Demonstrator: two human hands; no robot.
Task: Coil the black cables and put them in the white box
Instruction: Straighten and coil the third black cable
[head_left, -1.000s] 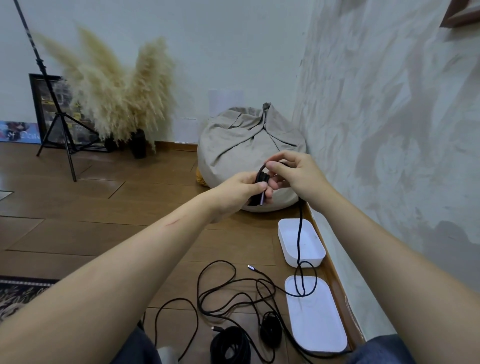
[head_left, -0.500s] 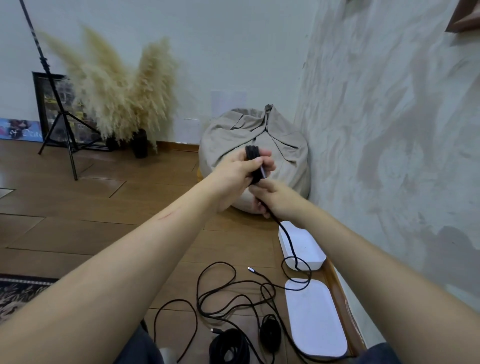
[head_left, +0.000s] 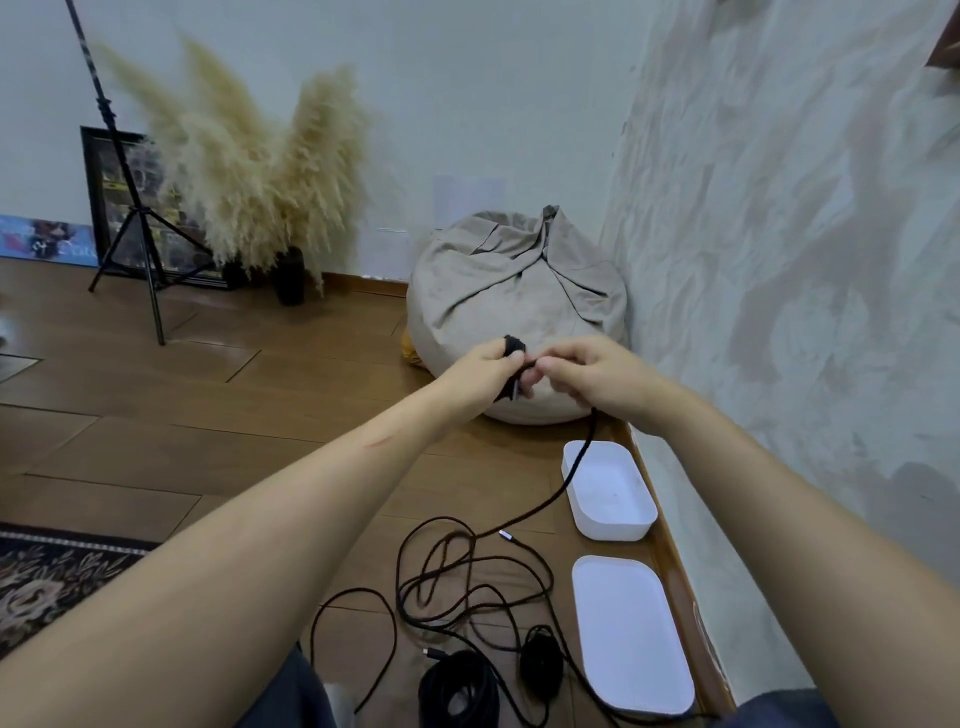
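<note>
Soft dim light, wide-angle edge distortion

matt braided-looking black cable (head_left: 563, 488); smooth white plastic box (head_left: 609, 488), lid (head_left: 631, 631) alike; glossy wood floor (head_left: 260, 426); creased beige cloth beanbag (head_left: 514, 291); rough plastered right wall (head_left: 779, 260).

Two hands on one black cable (head_left: 571, 483)
The left hand (head_left: 483, 371) grips its coiled end; the right hand (head_left: 587, 376) pinches the strand (it hangs across the white box (head_left: 610, 525)).
</note>
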